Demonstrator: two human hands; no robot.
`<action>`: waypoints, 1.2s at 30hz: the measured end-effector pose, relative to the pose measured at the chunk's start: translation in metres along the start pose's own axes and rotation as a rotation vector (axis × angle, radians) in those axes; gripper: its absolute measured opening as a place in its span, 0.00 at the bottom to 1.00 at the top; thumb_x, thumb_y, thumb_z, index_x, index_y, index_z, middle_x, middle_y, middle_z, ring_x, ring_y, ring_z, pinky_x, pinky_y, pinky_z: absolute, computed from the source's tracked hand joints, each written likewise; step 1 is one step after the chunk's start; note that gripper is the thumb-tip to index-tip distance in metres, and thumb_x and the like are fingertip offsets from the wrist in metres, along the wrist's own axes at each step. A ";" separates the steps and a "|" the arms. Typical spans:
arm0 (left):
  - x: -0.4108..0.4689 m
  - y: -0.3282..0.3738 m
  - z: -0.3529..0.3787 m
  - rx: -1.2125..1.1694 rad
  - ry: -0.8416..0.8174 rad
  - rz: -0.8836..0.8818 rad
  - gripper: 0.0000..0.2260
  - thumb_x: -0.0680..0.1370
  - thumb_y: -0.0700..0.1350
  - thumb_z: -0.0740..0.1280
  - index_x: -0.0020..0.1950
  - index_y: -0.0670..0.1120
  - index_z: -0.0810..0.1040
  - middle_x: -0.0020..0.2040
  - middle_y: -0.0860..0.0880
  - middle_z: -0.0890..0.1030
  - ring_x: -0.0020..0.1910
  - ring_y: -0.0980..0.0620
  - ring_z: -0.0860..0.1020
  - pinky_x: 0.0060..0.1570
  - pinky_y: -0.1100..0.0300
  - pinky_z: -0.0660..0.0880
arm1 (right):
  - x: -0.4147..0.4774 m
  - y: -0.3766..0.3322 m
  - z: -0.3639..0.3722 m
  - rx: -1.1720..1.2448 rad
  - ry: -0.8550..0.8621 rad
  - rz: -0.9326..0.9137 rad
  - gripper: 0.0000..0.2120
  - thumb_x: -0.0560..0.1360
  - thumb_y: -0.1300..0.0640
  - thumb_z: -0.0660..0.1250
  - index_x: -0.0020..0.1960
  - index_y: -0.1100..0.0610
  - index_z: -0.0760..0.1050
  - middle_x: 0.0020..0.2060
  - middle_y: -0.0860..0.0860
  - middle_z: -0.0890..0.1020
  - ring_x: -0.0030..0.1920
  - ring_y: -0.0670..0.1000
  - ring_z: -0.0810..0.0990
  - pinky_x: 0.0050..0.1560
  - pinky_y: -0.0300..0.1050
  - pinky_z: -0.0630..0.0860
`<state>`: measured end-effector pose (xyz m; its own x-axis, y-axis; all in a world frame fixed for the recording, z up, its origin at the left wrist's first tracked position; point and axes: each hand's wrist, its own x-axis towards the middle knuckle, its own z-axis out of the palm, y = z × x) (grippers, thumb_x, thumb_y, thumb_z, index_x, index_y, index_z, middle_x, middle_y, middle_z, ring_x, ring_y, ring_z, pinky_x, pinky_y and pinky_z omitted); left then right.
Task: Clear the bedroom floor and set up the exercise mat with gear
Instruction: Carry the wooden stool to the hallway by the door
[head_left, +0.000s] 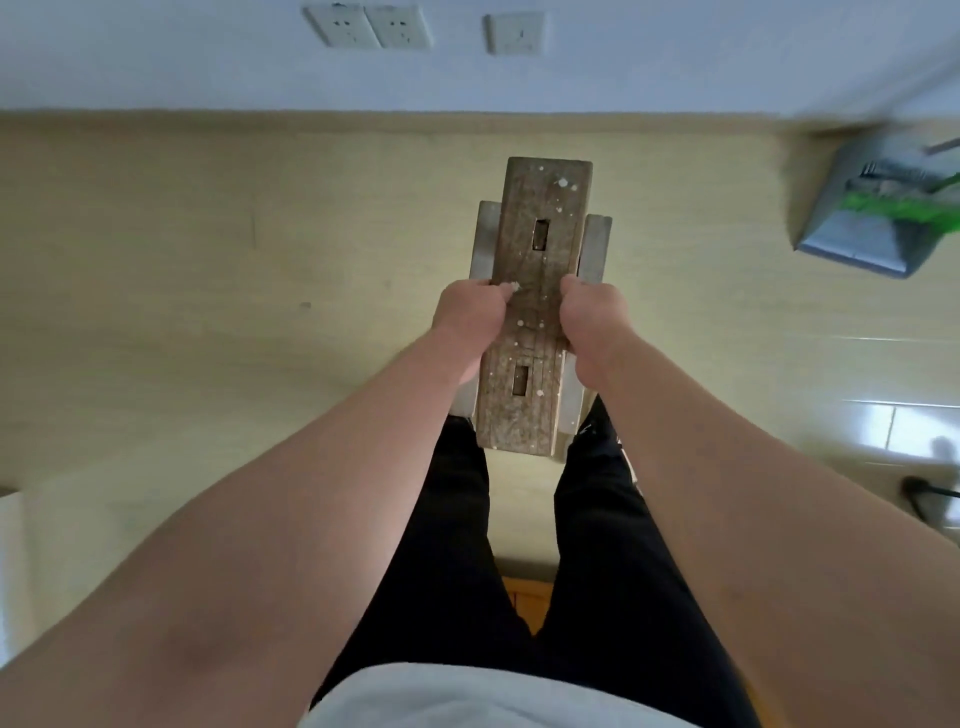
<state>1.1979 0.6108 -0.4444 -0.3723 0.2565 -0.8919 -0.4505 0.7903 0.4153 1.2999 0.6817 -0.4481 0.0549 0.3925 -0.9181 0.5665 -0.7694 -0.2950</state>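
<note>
A narrow wooden bench (540, 228), brown, worn and speckled with white paint, lies lengthwise straight ahead of me, seen from above over the pale floor. Two slots cut through its top and grey legs show at both sides. My left hand (470, 322) grips its left edge near the middle. My right hand (592, 327) grips the right edge opposite. Whether the bench rests on the floor or hangs above it, I cannot tell. My legs in black trousers stand just behind its near end.
A white wall (208, 78) with sockets (366, 26) and a switch (515, 34) closes the far side. A grey dustpan (862, 228) with a green broom (914, 208) stands at the right. Glossy tiles (883, 415) lie right, a dark object (919, 488) at the right edge.
</note>
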 end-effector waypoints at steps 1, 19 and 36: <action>-0.020 0.009 -0.008 -0.024 0.004 0.000 0.07 0.82 0.42 0.67 0.46 0.42 0.82 0.35 0.47 0.85 0.31 0.52 0.84 0.26 0.63 0.76 | -0.023 -0.008 -0.004 -0.010 -0.009 -0.021 0.15 0.82 0.52 0.58 0.40 0.56 0.74 0.37 0.52 0.76 0.40 0.54 0.76 0.44 0.52 0.76; -0.286 0.114 -0.129 -0.232 0.151 0.290 0.06 0.77 0.46 0.72 0.48 0.44 0.84 0.41 0.47 0.87 0.43 0.48 0.85 0.42 0.55 0.81 | -0.314 -0.109 -0.030 -0.200 -0.145 -0.501 0.17 0.81 0.54 0.63 0.60 0.67 0.76 0.45 0.61 0.81 0.50 0.63 0.81 0.63 0.66 0.77; -0.376 0.117 -0.287 -0.517 0.364 0.465 0.06 0.79 0.47 0.72 0.47 0.45 0.81 0.45 0.48 0.85 0.46 0.48 0.83 0.37 0.57 0.77 | -0.450 -0.159 0.090 -0.355 -0.257 -0.767 0.14 0.83 0.63 0.57 0.55 0.63 0.81 0.56 0.63 0.83 0.55 0.60 0.83 0.60 0.64 0.79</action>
<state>1.0527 0.4469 -0.0093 -0.8176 0.2287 -0.5285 -0.4705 0.2637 0.8421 1.1111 0.5824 -0.0120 -0.6081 0.5778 -0.5444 0.5954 -0.1216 -0.7942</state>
